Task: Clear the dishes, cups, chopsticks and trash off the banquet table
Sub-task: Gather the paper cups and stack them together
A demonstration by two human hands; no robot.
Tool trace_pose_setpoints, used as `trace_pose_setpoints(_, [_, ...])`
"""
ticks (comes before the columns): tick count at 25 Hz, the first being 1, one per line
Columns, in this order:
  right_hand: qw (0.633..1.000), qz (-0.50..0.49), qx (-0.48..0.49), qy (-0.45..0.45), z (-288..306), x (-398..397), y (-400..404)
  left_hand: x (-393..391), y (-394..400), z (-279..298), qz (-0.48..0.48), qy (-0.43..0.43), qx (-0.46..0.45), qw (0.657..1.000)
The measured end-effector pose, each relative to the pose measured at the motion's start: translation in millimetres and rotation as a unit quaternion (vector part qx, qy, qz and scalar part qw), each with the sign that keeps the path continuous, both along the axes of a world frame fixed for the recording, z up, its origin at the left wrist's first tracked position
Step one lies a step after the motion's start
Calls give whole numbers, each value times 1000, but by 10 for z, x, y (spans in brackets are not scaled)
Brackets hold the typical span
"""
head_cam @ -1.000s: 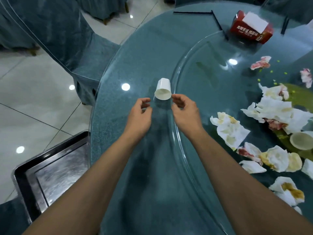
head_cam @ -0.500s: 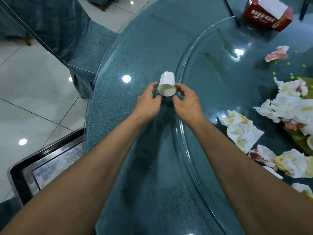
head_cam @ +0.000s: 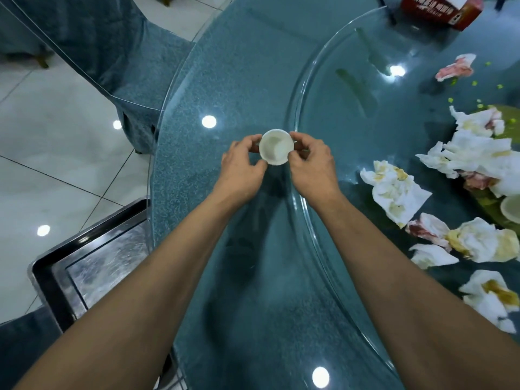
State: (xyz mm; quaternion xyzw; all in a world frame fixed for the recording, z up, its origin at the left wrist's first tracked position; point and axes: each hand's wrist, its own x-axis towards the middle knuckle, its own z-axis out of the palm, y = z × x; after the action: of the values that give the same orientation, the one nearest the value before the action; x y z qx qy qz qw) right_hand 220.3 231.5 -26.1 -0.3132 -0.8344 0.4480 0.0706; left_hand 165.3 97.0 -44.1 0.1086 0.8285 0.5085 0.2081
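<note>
A small white cup (head_cam: 276, 147) is held between both hands above the teal glass-topped table (head_cam: 225, 80), its mouth turned toward me. My left hand (head_cam: 241, 168) pinches its left side and my right hand (head_cam: 313, 166) pinches its right side. Inside, the cup looks empty. Several crumpled, stained napkins (head_cam: 394, 190) lie on the glass turntable (head_cam: 351, 114) to the right. Another pale cup or bowl (head_cam: 510, 208) shows at the right edge.
A red tissue box (head_cam: 439, 8) stands at the far right of the turntable. A metal tray (head_cam: 92, 260) sits below the table's left edge. Cloth-covered chairs (head_cam: 112, 40) stand at the left, over white floor tiles.
The cup lay on its side on the table; both hands closed on it, lifted it and tipped it so its mouth faces me. The view moved closer.
</note>
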Motion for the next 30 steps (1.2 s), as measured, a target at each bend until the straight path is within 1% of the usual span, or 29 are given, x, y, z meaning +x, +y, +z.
trace_pose_setpoints(3, [1000,-9,-20,-6,44,208,-118,237,-113,48,-13,25,-6,1000])
trace_pose_setpoints(5, [999,-8,-35,-11,73,372,-194,399,-195,70,-24,34,5,999])
trace_pose_setpoints(12, [998,-20,-60,-26,127,931,-413,936,-422,104,-15,17,46,999])
trace_pose_setpoints(20, [996,-20,-75,-33,177,1452,-542,1460,-607,188,-26,12,50,998])
trace_pose_setpoints(25, [996,-45,-77,-22,230,1843,-569,1810,-700,260,-37,3,53,998])
trace_pose_setpoints(30, [994,-69,-78,-21,297,2346,-553,2231,-777,310,-68,-10,50,996])
